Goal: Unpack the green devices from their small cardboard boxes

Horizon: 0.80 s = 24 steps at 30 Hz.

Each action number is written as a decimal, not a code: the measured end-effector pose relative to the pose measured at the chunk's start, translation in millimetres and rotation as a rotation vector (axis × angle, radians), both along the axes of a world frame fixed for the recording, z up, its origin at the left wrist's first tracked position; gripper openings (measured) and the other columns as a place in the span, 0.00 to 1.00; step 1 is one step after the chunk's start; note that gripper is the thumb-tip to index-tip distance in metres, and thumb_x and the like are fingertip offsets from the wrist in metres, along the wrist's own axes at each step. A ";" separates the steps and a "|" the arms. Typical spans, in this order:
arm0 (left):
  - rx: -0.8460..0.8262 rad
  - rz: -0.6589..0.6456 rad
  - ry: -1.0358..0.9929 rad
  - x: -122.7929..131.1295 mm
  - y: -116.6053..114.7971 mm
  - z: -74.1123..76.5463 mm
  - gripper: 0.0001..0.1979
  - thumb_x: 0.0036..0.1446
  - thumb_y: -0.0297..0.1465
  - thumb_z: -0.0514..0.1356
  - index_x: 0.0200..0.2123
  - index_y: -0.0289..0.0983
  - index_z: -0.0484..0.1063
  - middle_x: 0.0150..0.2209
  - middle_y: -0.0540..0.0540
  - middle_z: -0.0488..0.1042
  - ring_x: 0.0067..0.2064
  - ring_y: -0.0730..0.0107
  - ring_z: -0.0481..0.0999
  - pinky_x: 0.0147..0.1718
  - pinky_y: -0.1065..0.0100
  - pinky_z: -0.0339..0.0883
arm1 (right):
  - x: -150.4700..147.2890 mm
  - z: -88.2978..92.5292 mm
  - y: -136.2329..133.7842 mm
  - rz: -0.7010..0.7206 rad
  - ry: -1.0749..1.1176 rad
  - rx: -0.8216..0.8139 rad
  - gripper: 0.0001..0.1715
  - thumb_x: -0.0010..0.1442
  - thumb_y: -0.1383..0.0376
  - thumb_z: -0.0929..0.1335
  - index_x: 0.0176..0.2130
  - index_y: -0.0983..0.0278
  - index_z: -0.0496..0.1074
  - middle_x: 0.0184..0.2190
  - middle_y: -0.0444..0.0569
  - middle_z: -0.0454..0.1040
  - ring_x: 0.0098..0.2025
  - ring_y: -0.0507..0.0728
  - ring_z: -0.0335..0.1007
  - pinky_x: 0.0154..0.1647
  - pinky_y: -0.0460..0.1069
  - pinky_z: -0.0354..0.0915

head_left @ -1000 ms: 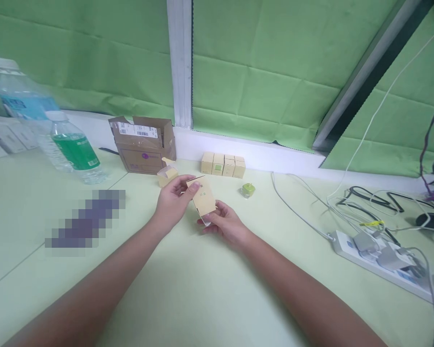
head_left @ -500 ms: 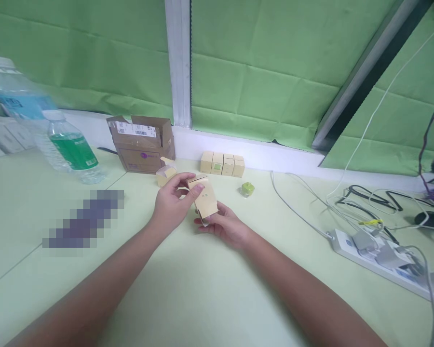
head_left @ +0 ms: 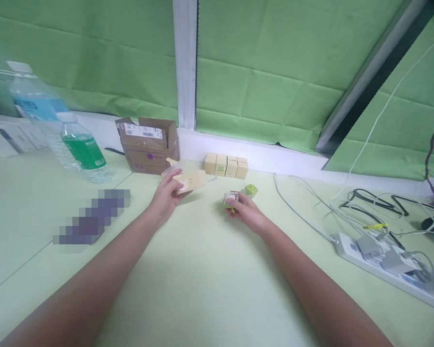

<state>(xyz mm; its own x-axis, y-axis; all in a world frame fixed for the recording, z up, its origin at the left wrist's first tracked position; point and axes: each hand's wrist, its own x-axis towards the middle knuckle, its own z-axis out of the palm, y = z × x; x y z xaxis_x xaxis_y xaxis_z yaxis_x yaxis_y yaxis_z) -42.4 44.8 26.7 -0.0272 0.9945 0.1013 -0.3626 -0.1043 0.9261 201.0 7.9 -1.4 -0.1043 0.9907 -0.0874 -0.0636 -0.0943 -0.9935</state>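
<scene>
My left hand [head_left: 166, 195] is closed around a small cream cardboard box [head_left: 191, 180], tilted with its opened end pointing right. My right hand [head_left: 249, 209], a short way to the right of that box, grips a small clear container with a green part [head_left: 231, 198]; the clear part is uppermost and the fingers cover some of it. Just behind my right hand a similar green-topped clear container [head_left: 251, 190] sits on the table. Partly hidden behind my left hand is another opened cream box [head_left: 171, 166].
Several closed cream boxes [head_left: 226, 166] stand in a row by the wall. A brown carton [head_left: 146, 154] and water bottles [head_left: 85, 152] are at the left, near a blurred-out flat object [head_left: 94, 219]. A power strip [head_left: 383, 262] and loose cables [head_left: 358, 207] lie at the right.
The hands have moved apart. My right hand has let go of the cream box and now holds the small green-and-clear container further right. The box in my left hand has turned towards horizontal.
</scene>
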 end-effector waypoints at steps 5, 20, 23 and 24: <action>-0.044 -0.079 -0.106 -5.0 1.4 -0.9 0.22 0.38 0.24 0.59 0.41 0.40 0.71 0.50 0.47 0.71 0.54 0.59 0.72 0.51 0.57 0.74 | 13.5 -0.1 4.0 -0.135 -0.217 0.030 0.33 0.57 0.54 0.72 0.56 0.62 0.62 0.43 0.51 0.73 0.36 0.55 0.74 0.32 0.49 0.71; -0.067 0.051 0.229 -35.8 23.1 -12.9 0.20 0.33 0.29 0.70 0.34 0.38 0.69 0.39 0.48 0.77 0.43 0.63 0.77 0.42 0.62 0.72 | 29.7 15.8 -2.6 -0.190 -1.255 0.103 0.27 0.63 0.48 0.64 0.56 0.58 0.66 0.40 0.52 0.77 0.41 0.62 0.75 0.36 0.51 0.65; -0.030 0.058 0.477 -55.1 29.2 -14.8 0.22 0.34 0.32 0.70 0.36 0.39 0.70 0.40 0.47 0.77 0.40 0.63 0.75 0.35 0.65 0.69 | 31.9 16.8 -1.8 -0.205 -1.396 0.074 0.27 0.63 0.48 0.64 0.54 0.63 0.66 0.39 0.55 0.77 0.42 0.64 0.75 0.36 0.51 0.65; -0.019 0.047 0.553 -62.9 31.3 -15.6 0.23 0.35 0.33 0.70 0.38 0.39 0.70 0.41 0.47 0.77 0.39 0.64 0.75 0.34 0.66 0.67 | 32.9 16.5 -1.3 -0.215 -1.424 0.058 0.27 0.63 0.49 0.64 0.53 0.64 0.65 0.39 0.55 0.77 0.42 0.64 0.75 0.35 0.52 0.65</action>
